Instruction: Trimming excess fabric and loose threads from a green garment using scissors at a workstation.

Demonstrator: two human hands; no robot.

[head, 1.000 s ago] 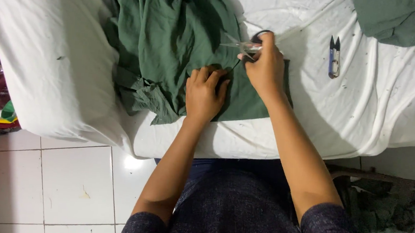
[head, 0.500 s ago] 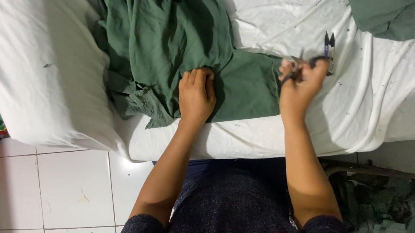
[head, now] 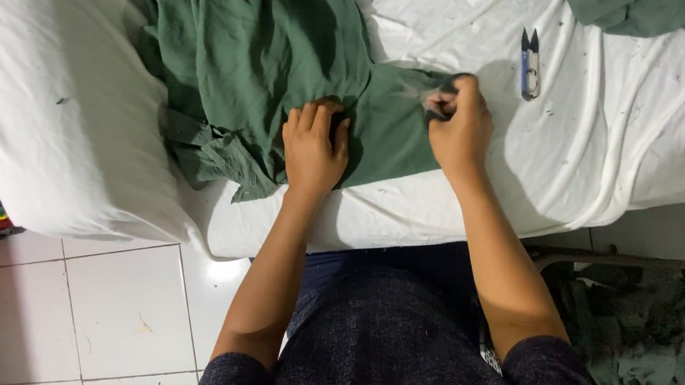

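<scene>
A crumpled green garment [head: 264, 56] lies on a table covered with a white sheet [head: 608, 132]. My left hand [head: 313, 149] presses flat on the garment's lower part, fingers apart. My right hand [head: 460, 124] pinches the garment's right edge, with thin threads showing at the fingertips. A small pair of thread snips [head: 529, 62] with a blue handle lies on the sheet, apart from my right hand, up and to its right.
A second green cloth [head: 650, 13] sits at the far right corner of the sheet. A pile of green fabric [head: 655, 356] lies on the floor at the right. White floor tiles [head: 105, 304] show at the lower left.
My right hand held the snips at the garment, carried them right, set them on the sheet, and has come back to pinch the garment's edge. My left hand stayed on the cloth.
</scene>
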